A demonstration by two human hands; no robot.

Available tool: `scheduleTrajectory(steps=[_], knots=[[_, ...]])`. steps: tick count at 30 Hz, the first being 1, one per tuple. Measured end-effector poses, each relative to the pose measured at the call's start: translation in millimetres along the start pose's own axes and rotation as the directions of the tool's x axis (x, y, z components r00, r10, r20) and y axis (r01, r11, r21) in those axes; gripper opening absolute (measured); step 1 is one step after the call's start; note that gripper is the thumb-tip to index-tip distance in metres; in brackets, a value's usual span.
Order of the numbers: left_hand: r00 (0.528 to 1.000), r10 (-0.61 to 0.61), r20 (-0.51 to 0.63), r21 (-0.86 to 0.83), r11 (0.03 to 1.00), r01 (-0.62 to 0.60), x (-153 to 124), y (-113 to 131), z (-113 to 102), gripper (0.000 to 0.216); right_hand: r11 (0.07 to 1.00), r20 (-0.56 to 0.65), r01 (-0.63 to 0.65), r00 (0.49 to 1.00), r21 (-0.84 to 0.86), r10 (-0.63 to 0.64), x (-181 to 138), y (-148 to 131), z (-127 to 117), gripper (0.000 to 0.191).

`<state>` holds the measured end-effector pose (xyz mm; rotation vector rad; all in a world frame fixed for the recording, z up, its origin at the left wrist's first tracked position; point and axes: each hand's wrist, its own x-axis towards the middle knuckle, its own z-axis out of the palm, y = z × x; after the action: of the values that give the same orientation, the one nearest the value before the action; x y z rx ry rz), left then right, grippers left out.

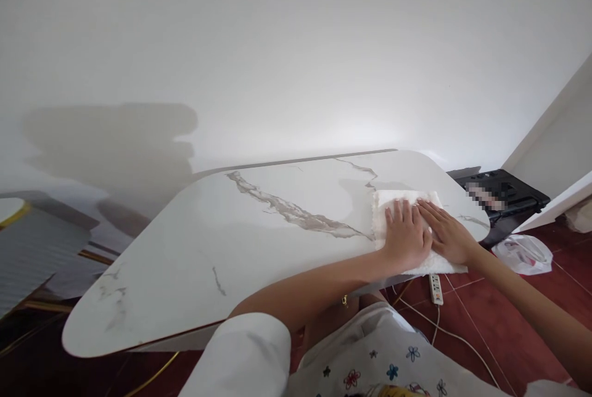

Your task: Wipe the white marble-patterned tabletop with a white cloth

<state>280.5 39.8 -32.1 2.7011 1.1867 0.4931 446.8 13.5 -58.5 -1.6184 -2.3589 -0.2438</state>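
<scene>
A white folded cloth [402, 196] lies on the right end of a white marble-look table [259, 243]. My left hand [406, 233] rests flat on the cloth with its fingers stretched out and together. My right hand [446, 233] lies flat beside it, fingers extended, its tips crossing toward the left hand's. Both palms press on the cloth, which hangs slightly over the table's near edge.
A black box-like device [504, 196] sits on the floor past the table's right end. A white power strip [435, 289] with a cable and a crumpled plastic bag [525, 254] lie on the dark red floor. A white wall stands behind.
</scene>
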Motion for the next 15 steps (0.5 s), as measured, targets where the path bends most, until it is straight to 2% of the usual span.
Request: scheduleTrajectory(steps=[7, 10, 15], knots=[[0.999, 0.051, -0.017, 0.001, 0.999, -0.051, 38, 2, 17, 0.060, 0.999, -0.002, -0.046, 0.999, -0.013, 0.046, 6, 39, 5, 0.063], [0.999, 0.045, -0.009, 0.005, 0.999, -0.045, 60, -9, 19, 0.058, 0.998, -0.002, -0.064, 0.998, -0.017, 0.064, 24, 53, 12, 0.060], [1.000, 0.012, -0.008, 0.024, 1.000, -0.012, 99, -39, 19, 0.056, 0.995, 0.008, -0.097, 0.995, -0.012, 0.097, 71, 74, 26, 0.059]])
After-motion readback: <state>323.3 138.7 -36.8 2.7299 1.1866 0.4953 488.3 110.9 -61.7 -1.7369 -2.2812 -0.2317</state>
